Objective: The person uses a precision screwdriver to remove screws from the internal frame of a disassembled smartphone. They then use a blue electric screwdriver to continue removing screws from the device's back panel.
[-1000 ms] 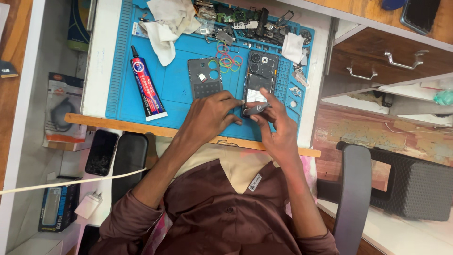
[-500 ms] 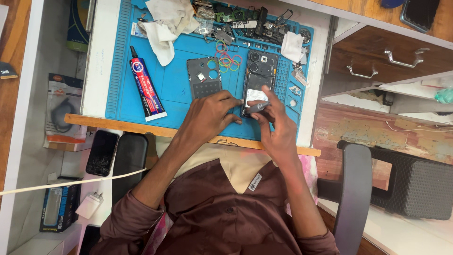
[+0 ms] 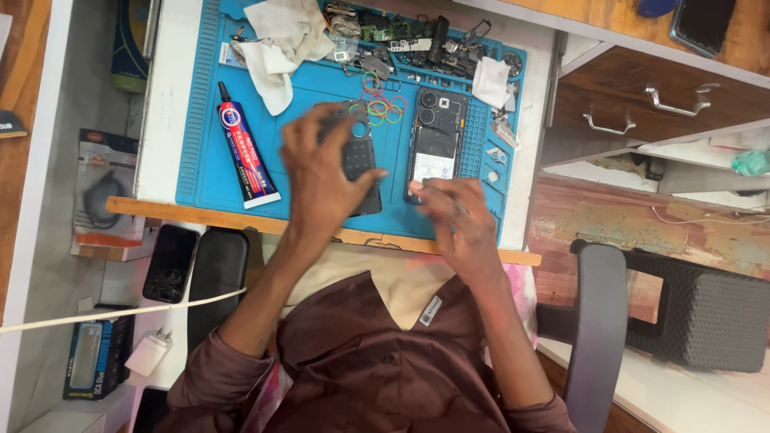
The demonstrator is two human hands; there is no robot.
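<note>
**Hands part over a phone repair mat**

Since half a second ago, both hands have separated: they were joined over the opened phone's near end, and now the left hand (image 3: 325, 172) lies spread, grip wide, on the dark back cover (image 3: 358, 156), holding nothing. The right hand (image 3: 453, 216) hovers at the near end of the opened phone (image 3: 435, 144), fingers loosely curled; I cannot tell whether it pinches anything. Both phone parts lie flat on the blue mat (image 3: 397, 180), side by side, long axes running away from the person, camera holes at the far end. A glue tube (image 3: 245, 156) lies left, tilted. Bare mat shows between tube and cover; the surface's wooden edge (image 3: 200, 212) runs just below the hands.
</note>
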